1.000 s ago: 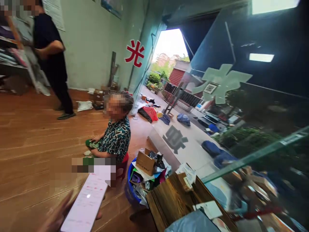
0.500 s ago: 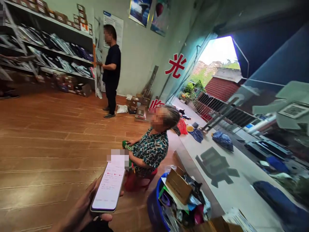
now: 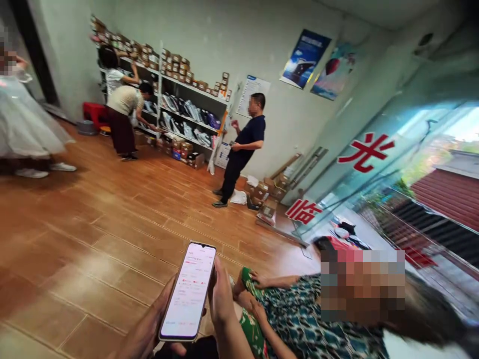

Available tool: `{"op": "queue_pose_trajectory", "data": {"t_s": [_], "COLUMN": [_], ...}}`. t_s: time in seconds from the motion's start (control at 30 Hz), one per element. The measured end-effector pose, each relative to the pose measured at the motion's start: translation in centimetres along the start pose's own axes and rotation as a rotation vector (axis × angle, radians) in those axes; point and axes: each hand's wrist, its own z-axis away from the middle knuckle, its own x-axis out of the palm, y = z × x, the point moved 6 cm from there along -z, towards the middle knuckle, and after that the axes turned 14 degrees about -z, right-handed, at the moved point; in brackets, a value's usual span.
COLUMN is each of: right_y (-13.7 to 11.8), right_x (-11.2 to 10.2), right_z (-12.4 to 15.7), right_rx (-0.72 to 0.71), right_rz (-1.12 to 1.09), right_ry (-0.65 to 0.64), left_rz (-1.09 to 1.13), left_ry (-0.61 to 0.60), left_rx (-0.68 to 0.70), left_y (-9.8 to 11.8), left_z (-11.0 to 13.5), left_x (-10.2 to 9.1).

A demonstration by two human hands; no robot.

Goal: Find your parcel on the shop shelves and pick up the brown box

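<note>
A smartphone [image 3: 187, 294] with a bright white page of small text is held upright at the lower middle of the view. My left hand [image 3: 151, 316] wraps around its left edge, with fingertips showing below and past the right edge. Against the phone's right side lies my right hand [image 3: 222, 294], fingers closed along the edge; part of its grip is hidden behind the phone. The text is too small to read.
A seated person in a patterned shirt [image 3: 292, 304] is close on my right. Across the wooden floor [image 3: 112, 229], another person [image 3: 243, 144] stands near shelves [image 3: 194, 119] of boxes and bagged parcels, where two people reach in. Someone in a white skirt [image 3: 30, 119] is far left.
My view has swung left and closer to the seated person, so the blue bin has left the picture. My right hand has come up to the phone's right side.
</note>
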Motion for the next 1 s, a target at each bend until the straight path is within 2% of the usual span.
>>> {"op": "queue_pose_trajectory", "data": {"t_s": [0.2, 0.33, 0.5, 0.6, 0.7, 0.77, 0.9, 1.0], "right_y": [3.9, 7.8, 12.3, 15.0, 17.7, 19.1, 22.0, 24.2], "right_x": [7.8, 11.6, 16.8, 20.6, 24.8, 28.0, 34.5, 38.9], "right_z": [-7.5, -13.6, -21.3, -24.4, -26.2, -26.8, -27.3, -27.4], "right_rx": [0.206, 0.256, 0.259, 0.371, 0.518, 0.561, 0.584, 0.533], "right_rz": [-0.073, -0.052, 0.000, -0.095, -0.209, -0.196, -0.133, -0.102], "right_ry": [-0.166, -0.171, -0.211, -0.238, -0.258, -0.329, -0.520, -0.613], "left_rz": [0.059, -0.030, -0.069, -0.004, 0.106, 0.174, 0.228, 0.227], "left_ry": [0.181, 0.272, 0.386, 0.443, 0.517, 0.589, 0.685, 0.689], "left_rx": [0.039, 0.139, 0.163, 0.187, 0.249, 0.279, 0.262, 0.294], "left_y": [3.5, 6.5, 10.7, 13.4, 16.1, 17.9, 21.7, 25.2], "left_z": [-3.4, -7.3, -13.0, -15.0, -15.3, -14.8, -13.5, -12.3], "left_x": [-5.7, -10.0, -16.5, -20.2, -23.2, -25.1, -29.3, -33.0]}}
